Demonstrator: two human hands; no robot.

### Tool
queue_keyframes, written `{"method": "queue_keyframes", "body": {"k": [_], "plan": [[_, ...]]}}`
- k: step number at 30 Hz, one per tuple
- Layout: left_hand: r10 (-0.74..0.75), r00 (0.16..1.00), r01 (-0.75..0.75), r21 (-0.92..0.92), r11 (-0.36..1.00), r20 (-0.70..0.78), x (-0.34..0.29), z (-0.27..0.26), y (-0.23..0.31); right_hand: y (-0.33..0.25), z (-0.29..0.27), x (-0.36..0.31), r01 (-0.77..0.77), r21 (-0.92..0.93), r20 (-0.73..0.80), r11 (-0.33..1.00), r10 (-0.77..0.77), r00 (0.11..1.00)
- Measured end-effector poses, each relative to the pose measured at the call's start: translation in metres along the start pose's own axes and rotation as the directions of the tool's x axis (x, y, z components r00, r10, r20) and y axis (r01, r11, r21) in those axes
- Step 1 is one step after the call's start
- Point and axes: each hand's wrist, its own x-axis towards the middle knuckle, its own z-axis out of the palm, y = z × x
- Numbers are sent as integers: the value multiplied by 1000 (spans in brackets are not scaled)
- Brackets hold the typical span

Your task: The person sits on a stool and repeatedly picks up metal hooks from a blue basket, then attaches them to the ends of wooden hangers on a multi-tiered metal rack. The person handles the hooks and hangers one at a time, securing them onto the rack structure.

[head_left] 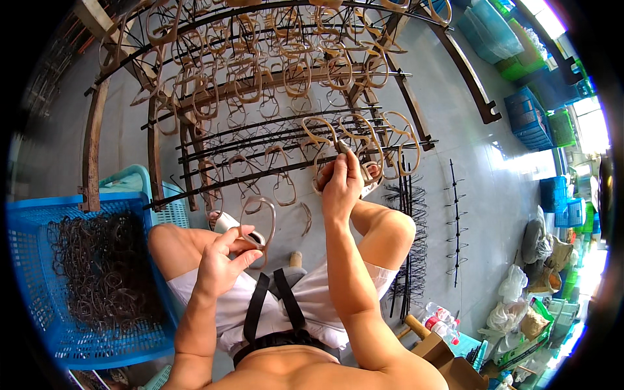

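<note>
My left hand point(224, 261) is closed, thumb and fingers pinching a brownish translucent eyeglass frame point(272, 218) held upright above my lap. Farther forward and to the right, my right hand point(342, 183) reaches to the lowest black rod of a rack. Its thumb and fingertips are pinched around part of a tan eyeglass frame point(316, 119) among those hanging there; the exact grip point is partly hidden by the fingers. More tan frames point(401, 144) hang just right of that hand. The black hooked rod point(244, 175) runs across in front of both hands.
A wooden rack point(154, 153) holds rows of rods with many hanging frames. At left, a blue basket point(110, 203) contains dark wire-like pieces point(104, 273). Hooked rods point(455, 224) lie on the floor at right, near plastic bottles point(442, 323) and a cardboard box point(439, 354). Blue crates point(528, 117) line the right side.
</note>
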Motion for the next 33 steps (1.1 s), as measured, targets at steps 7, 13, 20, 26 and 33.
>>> {"method": "queue_keyframes", "body": {"k": [7, 13, 20, 26, 33], "plan": [[71, 997, -66, -275, 959, 5, 2, 10, 5, 5, 0, -3, 6, -20, -14, 1000, -6, 1000], [45, 996, -69, -391, 918, -71, 6, 13, 4, 10, -3, -7, 88, -77, 124, 993, -78, 989], [124, 969, -209, -446, 870, -212, 6, 7, 13, 28, -6, -20, 361, -243, 280, 900, -291, 915], [106, 966, -211, -474, 855, -237, 5, -1, 12, 34, -14, -11, 465, -360, 300, 809, -371, 879], [93, 972, -191, -490, 850, -217, -2, -1, 22, 9, -10, -6, 169, -308, 172, 936, -120, 978]]}}
